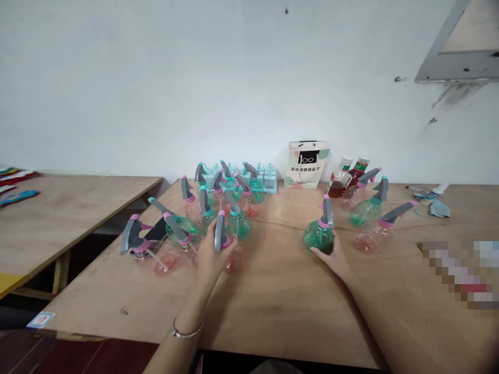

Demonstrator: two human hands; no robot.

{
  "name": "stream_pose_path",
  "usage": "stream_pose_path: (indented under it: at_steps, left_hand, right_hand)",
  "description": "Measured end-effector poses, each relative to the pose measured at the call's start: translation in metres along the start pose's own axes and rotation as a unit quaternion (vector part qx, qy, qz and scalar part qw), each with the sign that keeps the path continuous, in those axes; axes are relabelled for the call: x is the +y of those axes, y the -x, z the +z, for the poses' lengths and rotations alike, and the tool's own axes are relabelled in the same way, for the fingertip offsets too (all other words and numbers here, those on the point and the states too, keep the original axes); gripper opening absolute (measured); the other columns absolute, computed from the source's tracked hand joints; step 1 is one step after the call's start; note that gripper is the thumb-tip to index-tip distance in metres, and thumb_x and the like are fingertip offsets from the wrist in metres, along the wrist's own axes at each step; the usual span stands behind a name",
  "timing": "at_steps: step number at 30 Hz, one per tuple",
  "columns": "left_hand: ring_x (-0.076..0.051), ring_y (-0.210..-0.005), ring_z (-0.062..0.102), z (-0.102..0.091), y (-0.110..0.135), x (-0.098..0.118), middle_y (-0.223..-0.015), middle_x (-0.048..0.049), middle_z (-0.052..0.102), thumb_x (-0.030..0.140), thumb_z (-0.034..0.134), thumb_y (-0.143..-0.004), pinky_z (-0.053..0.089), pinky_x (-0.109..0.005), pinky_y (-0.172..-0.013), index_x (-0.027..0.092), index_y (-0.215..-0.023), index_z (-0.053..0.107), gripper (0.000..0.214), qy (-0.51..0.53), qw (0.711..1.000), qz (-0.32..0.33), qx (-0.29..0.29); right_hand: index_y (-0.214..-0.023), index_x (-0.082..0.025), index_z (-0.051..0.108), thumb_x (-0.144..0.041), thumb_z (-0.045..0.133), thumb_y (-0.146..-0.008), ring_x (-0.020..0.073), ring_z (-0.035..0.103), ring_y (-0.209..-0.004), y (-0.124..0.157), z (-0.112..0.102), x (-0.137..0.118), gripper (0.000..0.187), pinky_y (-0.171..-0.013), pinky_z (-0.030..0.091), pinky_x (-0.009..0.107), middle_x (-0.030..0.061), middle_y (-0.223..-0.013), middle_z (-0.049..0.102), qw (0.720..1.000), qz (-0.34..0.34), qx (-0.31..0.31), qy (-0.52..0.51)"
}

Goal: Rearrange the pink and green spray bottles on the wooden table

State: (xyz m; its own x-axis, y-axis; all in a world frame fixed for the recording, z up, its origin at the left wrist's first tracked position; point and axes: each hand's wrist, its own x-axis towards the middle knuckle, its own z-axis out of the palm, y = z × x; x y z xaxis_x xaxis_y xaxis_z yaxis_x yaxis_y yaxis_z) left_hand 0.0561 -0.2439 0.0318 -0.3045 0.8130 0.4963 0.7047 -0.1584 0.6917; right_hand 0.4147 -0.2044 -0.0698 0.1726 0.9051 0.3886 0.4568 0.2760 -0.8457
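Around the neck of a pink spray bottle [233, 261] with a grey trigger head, my left hand [210, 255] is closed; the bottle stands on the wooden table. My right hand [336, 258] grips the lower side of a green spray bottle [316, 236] with a pink collar, its far fingers hidden behind it. Left of and behind my left hand stand several pink and green spray bottles, among them a green bottle [239, 224]. To the right of my right hand are a pink spray bottle [368, 239] and a green spray bottle [364, 213], both tilted.
Against the wall stand a light blue rack [270, 179], a paper bag [307, 169] and two liquor bottles [340, 182]. Small tools and a cloth [440, 209] lie at the right. A second table [70, 208] with blue gloves [19, 197] is at the left.
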Motion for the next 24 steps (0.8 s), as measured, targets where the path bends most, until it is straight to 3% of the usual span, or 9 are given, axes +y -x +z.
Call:
stream_pose_path:
  at_steps: [4,10,14,16,19,22,24]
  left_hand:
    - [-0.019,-0.081,0.067,0.014,-0.001,-0.01,-0.115,-0.0118,0.065,0.045,0.074,-0.073,0.055,-0.036,-0.074,0.019,-0.142,0.032,0.086,0.048,0.993,0.03,0.102]
    - [-0.033,-0.111,0.06,0.022,-0.002,-0.028,-0.119,-0.0188,0.058,0.051,0.079,-0.068,0.048,-0.054,-0.098,0.013,-0.129,0.043,0.08,-0.05,0.977,0.076,0.192]
    - [-0.034,-0.114,0.055,0.02,0.016,-0.028,-0.117,-0.0169,0.053,0.056,0.083,-0.061,0.049,-0.052,-0.096,0.017,-0.12,0.047,0.08,-0.065,0.958,0.136,0.245]
    - [-0.03,-0.112,0.057,0.025,0.028,-0.015,-0.116,-0.0142,0.053,0.052,0.083,-0.063,0.051,-0.048,-0.095,0.019,-0.121,0.047,0.076,-0.038,0.959,0.194,0.202]
    - [-0.03,-0.122,0.054,0.048,0.042,0.02,-0.13,-0.0158,0.051,0.044,0.077,-0.073,0.047,-0.047,-0.102,0.021,-0.135,0.04,0.076,0.047,0.96,0.273,0.044]
    - [-0.039,-0.141,0.037,0.077,0.042,0.058,-0.151,-0.0226,0.034,0.049,0.08,-0.068,0.037,-0.059,-0.111,0.02,-0.15,0.019,0.106,0.13,0.947,0.244,-0.164]
    - [-0.042,-0.143,0.032,0.094,0.038,0.074,-0.154,-0.0238,0.029,0.048,0.084,-0.062,0.032,-0.063,-0.112,0.02,-0.152,0.014,0.117,0.167,0.928,0.208,-0.26]
  right_hand:
    - [-0.132,-0.02,0.043,-0.06,0.077,-0.066,0.0359,0.057,-0.122,0.0,0.0,-0.002,0.084,-0.104,0.046,0.058,0.0164,-0.129,0.057,1.0,-0.002,0.007,0.008]
    - [-0.133,-0.021,0.043,-0.057,0.079,-0.066,0.036,0.055,-0.125,0.0,-0.001,-0.001,0.083,-0.106,0.044,0.058,0.0159,-0.133,0.056,1.0,0.0,-0.006,0.003]
    - [-0.132,-0.022,0.042,-0.057,0.08,-0.065,0.0365,0.056,-0.124,0.004,0.001,-0.005,0.084,-0.106,0.044,0.059,0.016,-0.133,0.056,1.0,0.017,-0.02,-0.007]
    - [-0.13,-0.022,0.042,-0.057,0.081,-0.062,0.0367,0.056,-0.124,0.007,0.003,-0.008,0.086,-0.107,0.044,0.059,0.0162,-0.132,0.056,0.999,0.021,-0.035,-0.006]
    - [-0.13,-0.022,0.04,-0.057,0.083,-0.059,0.0372,0.055,-0.125,0.016,0.01,-0.012,0.09,-0.107,0.044,0.059,0.0165,-0.133,0.055,0.998,0.0,-0.068,-0.005]
    - [-0.131,-0.021,0.037,-0.058,0.085,-0.056,0.0378,0.057,-0.122,0.026,0.021,-0.014,0.096,-0.101,0.048,0.059,0.018,-0.131,0.054,0.994,-0.028,-0.103,-0.008]
    - [-0.131,-0.02,0.037,-0.059,0.087,-0.052,0.0384,0.059,-0.118,0.031,0.028,-0.015,0.101,-0.098,0.05,0.059,0.018,-0.128,0.056,0.992,-0.048,-0.12,-0.008]
